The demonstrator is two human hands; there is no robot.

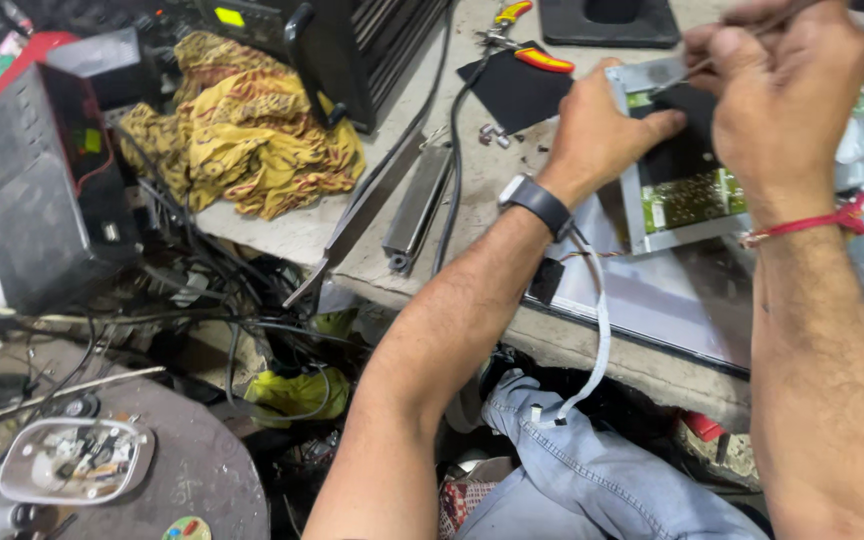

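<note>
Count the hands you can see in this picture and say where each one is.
2. The left hand rests on the metal-framed circuit board; the right hand holds a thin tool above it. No others show.

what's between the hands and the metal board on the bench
Nothing visible. The left hand already rests flat on the board, and the right hand holds a thin tool whose tip reaches the board's top edge. The pliers lie off to the side.
</note>
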